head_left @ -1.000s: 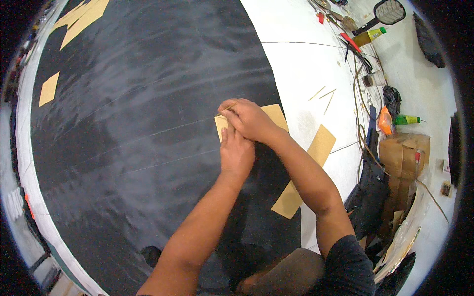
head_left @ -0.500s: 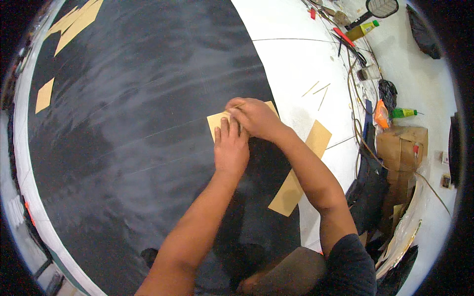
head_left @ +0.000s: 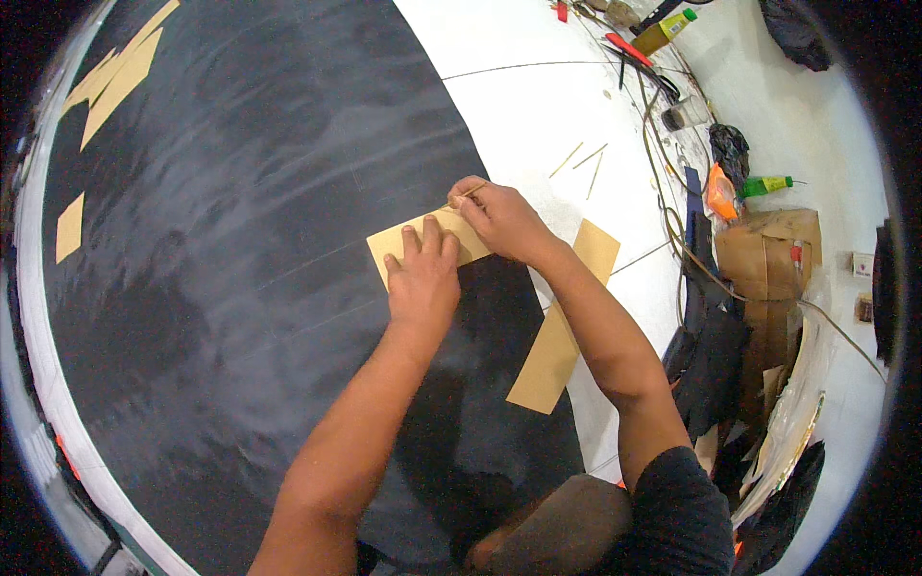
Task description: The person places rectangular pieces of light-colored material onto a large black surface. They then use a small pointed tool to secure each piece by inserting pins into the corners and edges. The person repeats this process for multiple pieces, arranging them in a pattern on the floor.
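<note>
A tan rectangular card lies on a large sheet of black material. My left hand presses on the card with its fingers spread flat. At the card's far edge, my right hand pinches a thin tan stick; its tip is hidden by the fingers. A longer tan strip lies under my right forearm, partly on the black sheet and partly on the white surface. Faint pale lines run across the black sheet to the left of the card.
Several thin sticks lie on the white surface. More tan pieces and a small tan card rest at the far left. Cables, bottles, a clear jar and a cardboard box crowd the right side.
My right hand has slid rightward along the card's far edge with the stick. The hands are farther apart, and more of the card shows. The whole view has shifted slightly.
</note>
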The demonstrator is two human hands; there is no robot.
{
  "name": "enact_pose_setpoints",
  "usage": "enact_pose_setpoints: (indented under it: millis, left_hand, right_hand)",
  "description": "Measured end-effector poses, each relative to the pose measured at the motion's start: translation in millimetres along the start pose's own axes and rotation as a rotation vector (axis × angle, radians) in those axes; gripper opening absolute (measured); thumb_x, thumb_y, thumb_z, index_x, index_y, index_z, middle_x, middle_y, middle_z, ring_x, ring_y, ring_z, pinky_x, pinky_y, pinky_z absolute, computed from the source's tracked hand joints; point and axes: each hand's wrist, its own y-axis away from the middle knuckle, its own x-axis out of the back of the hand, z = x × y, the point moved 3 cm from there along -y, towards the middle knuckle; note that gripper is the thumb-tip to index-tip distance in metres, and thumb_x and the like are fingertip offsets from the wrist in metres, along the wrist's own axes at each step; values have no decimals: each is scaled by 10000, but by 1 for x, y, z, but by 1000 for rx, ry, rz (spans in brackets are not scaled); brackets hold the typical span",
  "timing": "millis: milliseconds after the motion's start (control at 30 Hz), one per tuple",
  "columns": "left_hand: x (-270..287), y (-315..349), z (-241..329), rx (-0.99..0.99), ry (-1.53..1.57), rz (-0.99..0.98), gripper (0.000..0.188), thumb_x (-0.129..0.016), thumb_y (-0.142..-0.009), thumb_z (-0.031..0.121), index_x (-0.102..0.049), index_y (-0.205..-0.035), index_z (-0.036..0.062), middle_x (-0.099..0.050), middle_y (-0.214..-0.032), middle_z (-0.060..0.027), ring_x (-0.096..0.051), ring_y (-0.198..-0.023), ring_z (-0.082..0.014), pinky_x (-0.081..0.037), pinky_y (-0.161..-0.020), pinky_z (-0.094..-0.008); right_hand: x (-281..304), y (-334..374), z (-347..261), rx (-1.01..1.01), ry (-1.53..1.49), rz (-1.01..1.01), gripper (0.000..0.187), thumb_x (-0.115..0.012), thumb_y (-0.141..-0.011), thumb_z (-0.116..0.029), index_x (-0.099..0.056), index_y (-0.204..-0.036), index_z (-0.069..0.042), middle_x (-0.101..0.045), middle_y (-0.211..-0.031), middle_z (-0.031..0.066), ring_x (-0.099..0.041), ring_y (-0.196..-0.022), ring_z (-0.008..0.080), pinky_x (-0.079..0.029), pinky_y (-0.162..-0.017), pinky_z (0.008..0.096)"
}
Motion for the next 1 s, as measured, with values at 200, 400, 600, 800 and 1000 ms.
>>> enact_pose_setpoints:
  millis: [200, 400, 600, 800, 1000]
  left_hand:
    - [16, -17, -1, -47, 30, -161, 594, -612, -938, 140, -485, -1499, 292, -508, -1389, -131, -519, -1300, -384, -618, -845, -527]
    - [26, -32, 2, -80, -31, -355, 791, -703, -884, 137, -396, -1564, 398, -421, -1408, -109, -479, -1294, -367, -635, -836, -511]
    - [31, -35, 3, -68, -8, -351, 829, -751, -836, 103, -423, -1544, 384, -410, -1426, -118, -476, -1309, -381, -622, -903, -454]
    - [32, -39, 3, -60, 24, -379, 815, -739, -842, 90, -429, -1535, 387, -421, -1427, -126, -483, -1310, -392, -616, -921, -452]
    - [29, -39, 0, -69, -1, -357, 825, -758, -831, 110, -429, -1534, 388, -419, -1430, -130, -484, -1309, -398, -614, -927, -448]
  right_hand:
    - [29, 9, 30, -210, -9, 94, 287, -557, -1043, -267, -659, -1125, -12, -736, -1014, 181, -713, -940, 336, -536, -864, 387]
    - [32, 13, 28, -107, 28, 105, 284, -557, -1041, -268, -655, -1118, -13, -731, -995, 188, -713, -938, 340, -536, -852, 395]
    - [35, 17, 27, -137, 37, 135, 264, -553, -1031, -243, -654, -1116, -15, -729, -986, 191, -712, -925, 361, -535, -839, 415]
    - [35, 19, 32, -136, 27, 154, 253, -551, -1031, -236, -647, -1129, -23, -731, -993, 188, -711, -928, 367, -536, -830, 434]
    - [35, 20, 27, -160, 18, 96, 296, -485, -1050, -279, -618, -1160, -38, -697, -1085, 225, -663, -1039, 434, -521, -907, 492]
